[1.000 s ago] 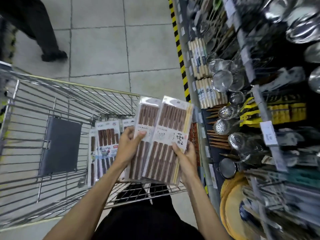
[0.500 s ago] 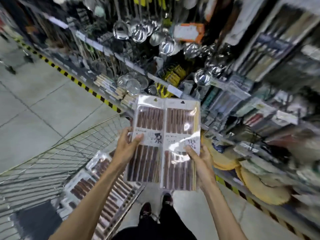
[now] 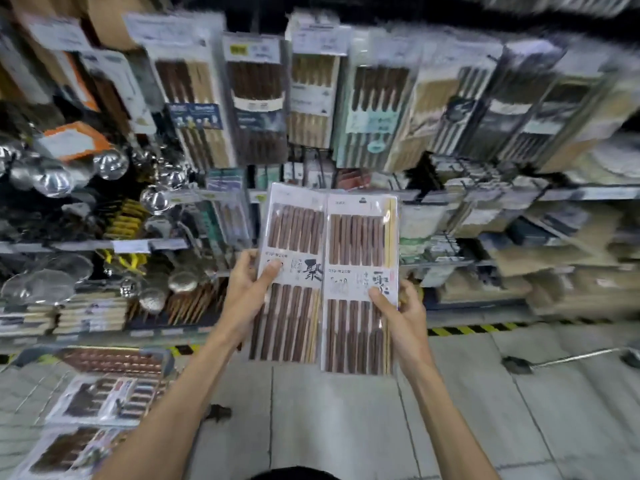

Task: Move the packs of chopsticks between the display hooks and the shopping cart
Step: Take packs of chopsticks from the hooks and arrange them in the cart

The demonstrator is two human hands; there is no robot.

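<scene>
Swung round since half a second ago, the view now faces the shelving squarely, and the two held packs, then low over the cart, stand upright before the display. Far left of the held pair, steel ladles [image 3: 110, 164] hang blurred. Below and left of the pair, loose packs [image 3: 104, 398] of dark chopsticks lie flat on a surface too smeared to make out. The left hand [image 3: 247, 292] pinches the left pack [image 3: 294, 233], thumb on its white label, fingers curled behind its left edge. Its edge meets the right pack [image 3: 358, 240], pinched by the right hand [image 3: 405, 317], thumb on the label, fingers curled behind the right edge. Above the pair, hanging packs [image 3: 256, 98] fill the hooks. Right of the pair, a striped line [image 3: 464, 330] borders the floor [image 3: 346, 417].
</scene>
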